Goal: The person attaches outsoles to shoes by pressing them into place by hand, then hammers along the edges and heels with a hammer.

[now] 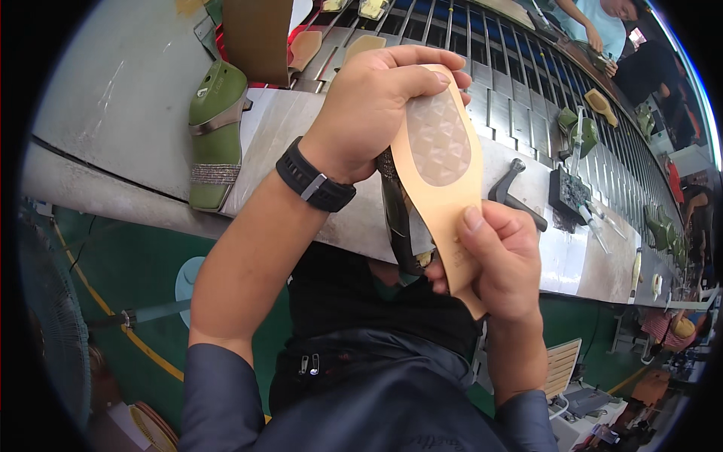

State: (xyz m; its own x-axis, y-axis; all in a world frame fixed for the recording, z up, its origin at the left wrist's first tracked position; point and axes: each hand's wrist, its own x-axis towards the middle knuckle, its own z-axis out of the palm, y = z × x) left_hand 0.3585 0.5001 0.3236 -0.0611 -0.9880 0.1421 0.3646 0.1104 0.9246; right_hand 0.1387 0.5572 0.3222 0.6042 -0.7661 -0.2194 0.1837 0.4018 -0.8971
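The left hand point(369, 105) curls over the toe end of a tan sole point(444, 188), fingers wrapped across its rounded tip and thumb hidden behind. The right hand point(501, 260) pinches the narrow waist of the same sole, thumb pressed flat on the smooth tan face and fingers closed underneath. The sole is held up in front of the chest, above the near edge of the bench point(301, 128), tilted with its toe pointing up and away. Its face is matte and leather-like, with an oval forefoot patch point(438, 139) embossed in a pale, glossy diamond pattern. Behind it a shiny black upper point(399, 218) shows, with a glittery strip near the wrist. A black ribbed watch point(315, 177) circles the left wrist.

On the scuffed grey bench to the left lies a green last point(215, 135) fitted with a sparkly strap. To the right rests a dark metal tool point(512, 192), beside a black tray point(568, 192) of small parts.
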